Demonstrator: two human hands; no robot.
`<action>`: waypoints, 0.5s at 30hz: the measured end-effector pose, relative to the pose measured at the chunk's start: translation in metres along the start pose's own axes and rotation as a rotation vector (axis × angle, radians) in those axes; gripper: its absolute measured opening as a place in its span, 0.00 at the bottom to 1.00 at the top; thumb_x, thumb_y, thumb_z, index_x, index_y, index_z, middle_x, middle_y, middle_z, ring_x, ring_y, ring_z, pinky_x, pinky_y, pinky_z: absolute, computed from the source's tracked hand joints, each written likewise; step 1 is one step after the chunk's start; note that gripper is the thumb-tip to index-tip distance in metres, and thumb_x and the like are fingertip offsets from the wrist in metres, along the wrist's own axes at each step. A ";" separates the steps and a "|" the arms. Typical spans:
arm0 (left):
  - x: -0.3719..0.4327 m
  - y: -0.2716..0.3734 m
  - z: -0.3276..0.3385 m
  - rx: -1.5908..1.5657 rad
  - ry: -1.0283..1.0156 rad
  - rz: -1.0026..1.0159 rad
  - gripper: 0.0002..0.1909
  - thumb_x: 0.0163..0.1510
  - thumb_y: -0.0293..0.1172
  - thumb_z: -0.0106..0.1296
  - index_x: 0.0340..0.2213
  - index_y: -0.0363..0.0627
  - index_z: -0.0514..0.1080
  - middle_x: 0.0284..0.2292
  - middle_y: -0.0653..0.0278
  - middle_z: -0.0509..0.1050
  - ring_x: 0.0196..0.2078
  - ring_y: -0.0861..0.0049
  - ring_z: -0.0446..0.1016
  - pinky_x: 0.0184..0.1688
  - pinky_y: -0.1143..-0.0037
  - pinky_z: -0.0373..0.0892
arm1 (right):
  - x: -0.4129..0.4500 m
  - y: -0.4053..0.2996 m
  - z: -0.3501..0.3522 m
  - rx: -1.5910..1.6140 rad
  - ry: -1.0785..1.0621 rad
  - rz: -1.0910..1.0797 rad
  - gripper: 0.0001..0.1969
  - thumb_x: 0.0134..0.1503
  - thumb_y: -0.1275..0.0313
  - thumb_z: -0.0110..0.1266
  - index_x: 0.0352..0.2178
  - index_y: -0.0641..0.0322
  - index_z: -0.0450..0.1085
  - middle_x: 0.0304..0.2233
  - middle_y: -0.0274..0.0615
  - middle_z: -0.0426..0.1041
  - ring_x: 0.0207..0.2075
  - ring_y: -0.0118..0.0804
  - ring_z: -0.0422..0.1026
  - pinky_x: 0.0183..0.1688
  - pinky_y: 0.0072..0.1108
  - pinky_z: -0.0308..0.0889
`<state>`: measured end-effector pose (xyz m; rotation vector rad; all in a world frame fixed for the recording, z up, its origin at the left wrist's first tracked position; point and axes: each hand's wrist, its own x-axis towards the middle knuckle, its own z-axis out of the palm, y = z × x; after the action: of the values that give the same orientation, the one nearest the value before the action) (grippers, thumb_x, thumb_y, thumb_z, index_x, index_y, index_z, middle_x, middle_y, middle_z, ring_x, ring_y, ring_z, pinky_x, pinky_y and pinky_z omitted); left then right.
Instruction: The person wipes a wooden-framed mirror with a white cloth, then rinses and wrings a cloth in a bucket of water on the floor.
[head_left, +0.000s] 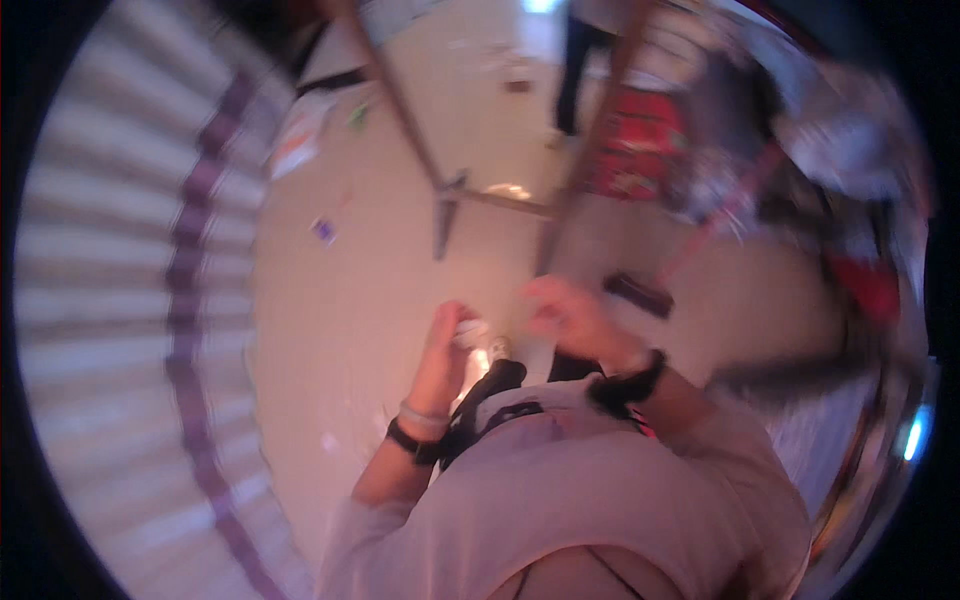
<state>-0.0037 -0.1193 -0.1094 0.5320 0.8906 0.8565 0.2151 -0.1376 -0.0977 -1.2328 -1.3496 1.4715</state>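
Observation:
In front of my body, my left hand (444, 352) is raised with its fingers curled around a small white object (471, 332), too blurred to name. A dark-strapped watch (415, 444) and a pale band are on that wrist. My right hand (574, 319) is to the right and apart from the left, with its fingers bent. Motion blur hides whether anything is between those fingers. A black band (628, 384) circles the right wrist. Below both hands are my dark trousers and a light shoe (499, 349) on the pale floor (330, 300).
Ahead stands a brown-legged frame (405, 112) with a low crossbar (502, 199). A broom-like dark head (637, 294) lies right, near red packages (637, 142) and blurred piled goods. Corrugated shutter-like panels (112, 300) line the left. Another person's leg (574, 75) shows beyond the frame.

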 end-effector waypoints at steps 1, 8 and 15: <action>0.001 0.002 0.002 0.026 -0.049 -0.056 0.17 0.55 0.46 0.40 0.39 0.48 0.63 0.33 0.68 0.68 0.38 0.79 0.66 0.42 0.77 0.62 | 0.003 0.011 0.022 -0.257 -0.078 -0.394 0.19 0.49 0.73 0.51 0.44 0.62 0.61 0.42 0.43 0.63 0.42 0.38 0.65 0.44 0.23 0.61; -0.012 -0.028 0.059 0.279 -0.578 -0.389 0.25 0.57 0.48 0.33 0.48 0.41 0.52 0.45 0.57 0.62 0.49 0.71 0.61 0.50 0.71 0.57 | -0.093 0.015 0.058 -0.488 0.386 -0.189 0.14 0.46 0.73 0.50 0.37 0.59 0.62 0.36 0.43 0.65 0.36 0.46 0.67 0.35 0.32 0.64; -0.043 -0.067 0.102 0.802 -0.913 -0.583 0.20 0.57 0.38 0.39 0.47 0.41 0.54 0.44 0.59 0.62 0.47 0.74 0.62 0.48 0.73 0.61 | -0.179 0.046 0.106 -0.543 1.121 -0.221 0.10 0.44 0.72 0.51 0.29 0.62 0.63 0.30 0.46 0.66 0.33 0.46 0.68 0.34 0.32 0.64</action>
<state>0.0950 -0.1988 -0.0835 1.1563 0.4402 -0.3398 0.1568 -0.3413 -0.1193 -1.7618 -1.0083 0.0903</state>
